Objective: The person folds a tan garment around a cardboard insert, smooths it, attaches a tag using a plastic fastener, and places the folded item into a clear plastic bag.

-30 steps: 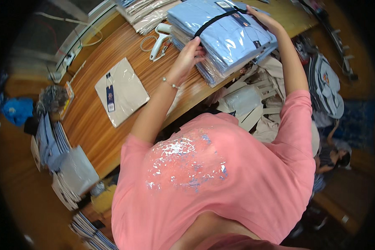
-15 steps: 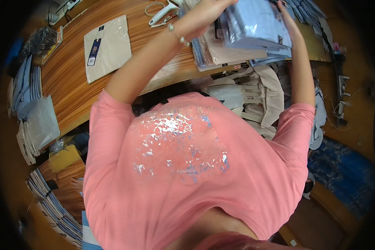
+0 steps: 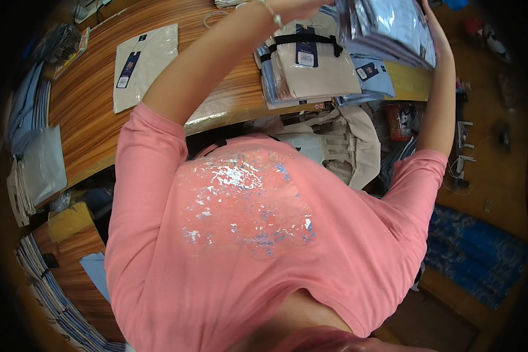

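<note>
A stack of blue folded garments in clear bags point(image 3: 390, 29) is held up at the top right, between my two hands. My left hand point(image 3: 302, 8) reaches to its left side, fingers partly beyond the picture's top edge. Along its right side lies my right hand point(image 3: 439, 36), closed against the stack. Below and left of it sits a pile of beige bagged garments point(image 3: 322, 82) with a dark tag and a black strap across it. More blue bagged garments point(image 3: 380, 88) lie on the table beside that pile, partly under the held stack.
A single beige bagged garment point(image 3: 152, 64) lies on the wood-grain table point(image 3: 91, 111). Blue garment piles point(image 3: 32, 111) and clear bags point(image 3: 48, 155) line the left side. Beige cloth point(image 3: 362, 146) hangs below the table's front edge. Blue patterned fabric point(image 3: 475, 252) is at the right.
The blue stack has moved right with both hands, uncovering the beige pile's tag and black strap. The whole view has shifted slightly.
</note>
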{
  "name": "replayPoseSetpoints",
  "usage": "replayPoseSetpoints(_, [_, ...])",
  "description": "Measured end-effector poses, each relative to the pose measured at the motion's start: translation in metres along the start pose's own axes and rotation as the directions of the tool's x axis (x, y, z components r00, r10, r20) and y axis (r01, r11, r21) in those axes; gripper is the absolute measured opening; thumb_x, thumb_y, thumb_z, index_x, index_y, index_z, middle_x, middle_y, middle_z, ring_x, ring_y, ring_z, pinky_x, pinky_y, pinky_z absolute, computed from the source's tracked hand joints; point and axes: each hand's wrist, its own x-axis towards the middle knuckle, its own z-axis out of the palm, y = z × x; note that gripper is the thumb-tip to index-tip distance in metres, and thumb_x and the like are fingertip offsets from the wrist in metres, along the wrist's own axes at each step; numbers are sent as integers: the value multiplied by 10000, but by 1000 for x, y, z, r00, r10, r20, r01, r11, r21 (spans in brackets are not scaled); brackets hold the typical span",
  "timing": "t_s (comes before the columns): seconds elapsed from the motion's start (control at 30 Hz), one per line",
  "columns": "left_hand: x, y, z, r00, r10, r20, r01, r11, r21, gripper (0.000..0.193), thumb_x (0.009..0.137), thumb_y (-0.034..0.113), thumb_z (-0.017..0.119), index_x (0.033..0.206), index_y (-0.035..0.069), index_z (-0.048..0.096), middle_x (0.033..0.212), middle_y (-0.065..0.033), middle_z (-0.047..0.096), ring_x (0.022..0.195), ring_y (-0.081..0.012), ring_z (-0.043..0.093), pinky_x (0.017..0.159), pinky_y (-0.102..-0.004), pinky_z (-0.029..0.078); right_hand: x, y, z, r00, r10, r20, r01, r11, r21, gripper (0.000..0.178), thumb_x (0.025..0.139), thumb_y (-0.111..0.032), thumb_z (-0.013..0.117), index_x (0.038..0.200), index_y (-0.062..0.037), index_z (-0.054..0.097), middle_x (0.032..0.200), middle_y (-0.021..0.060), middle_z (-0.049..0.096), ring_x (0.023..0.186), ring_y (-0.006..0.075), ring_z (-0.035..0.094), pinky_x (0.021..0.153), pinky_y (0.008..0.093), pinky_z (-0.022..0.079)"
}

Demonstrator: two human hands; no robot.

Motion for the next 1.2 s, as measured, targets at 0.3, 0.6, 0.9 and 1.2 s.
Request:
replayPoseSetpoints(0.3, [-87,-135,-19,970,-130,-203,201,901,385,853,780,425,668,1313,-80,234,1219,-244,398,1146,-319,412,967,-394,353,104,211,-16,996,-37,-84,24,989,-149,678,898,-581,393,1239,-6,509,1090,142,611,901,182,634,810,256,503])
replayPoseSetpoints(0.6, [-88,-124,14,951,-153,-269,254,882,396,1039,762,586,607,1390,-87,124,1408,-377,127,1353,-443,107,1087,-447,172,40,177,20,974,222,53,-228,953,199,683,905,-580,369,1263,-9,479,1172,142,576,987,234,612,853,330,503])
replayPoseSetpoints(0.9, [-106,-70,87,953,296,57,-294,871,395,967,731,282,649,1433,42,29,1416,-369,-49,1331,-516,8,1084,-527,120,-50,185,-4,956,-139,-257,246,857,452,837,859,-668,309,1390,-22,279,1386,166,376,1246,318,408,1049,439,328])
replayPoseSetpoints(1.2, [-117,-49,111,888,362,282,-426,880,210,1042,723,329,685,1449,81,-20,1417,-363,-43,1328,-522,2,1075,-538,142,-139,176,-28,861,-165,-480,396,810,432,883,823,-695,351,1401,-34,259,1399,162,358,1249,330,398,1041,450,329])
